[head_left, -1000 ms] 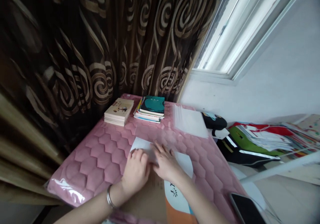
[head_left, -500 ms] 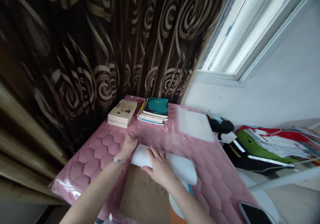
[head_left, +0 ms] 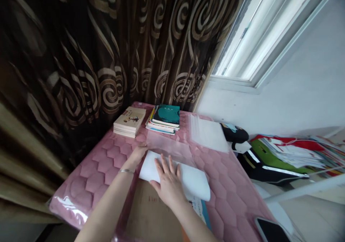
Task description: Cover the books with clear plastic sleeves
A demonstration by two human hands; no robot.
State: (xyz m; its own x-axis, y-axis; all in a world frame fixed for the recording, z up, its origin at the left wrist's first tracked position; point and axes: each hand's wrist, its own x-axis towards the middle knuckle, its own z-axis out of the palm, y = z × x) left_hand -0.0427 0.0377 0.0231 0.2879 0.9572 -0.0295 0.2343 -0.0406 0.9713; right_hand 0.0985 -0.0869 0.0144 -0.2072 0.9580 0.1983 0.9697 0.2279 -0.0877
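My right hand (head_left: 169,182) lies with spread fingers on a white curved flap (head_left: 195,181), which looks like a book cover folded over. Under the flap and my forearm is a brown page (head_left: 151,209) with faint print. Blue and orange cover parts show at its right side. My left hand (head_left: 138,153), with a bracelet on the wrist, is closed at the left end of a clear plastic sheet (head_left: 169,145) that stretches behind the white flap. Its fingertips are partly hidden, but they seem to pinch the sheet's edge.
On the pink quilted tabletop (head_left: 94,173) stand a stack of beige books (head_left: 130,121) and a stack topped by a teal book (head_left: 167,114). Clear plastic sleeves (head_left: 210,132) lie at the back right. A phone (head_left: 271,229) rests at the front right, with papers and bags (head_left: 285,159) beyond.
The plastic sheet behind the flap now shows more plainly, raised at my left hand. My right hand has spread its fingers wider on the flap. The view has shifted slightly.
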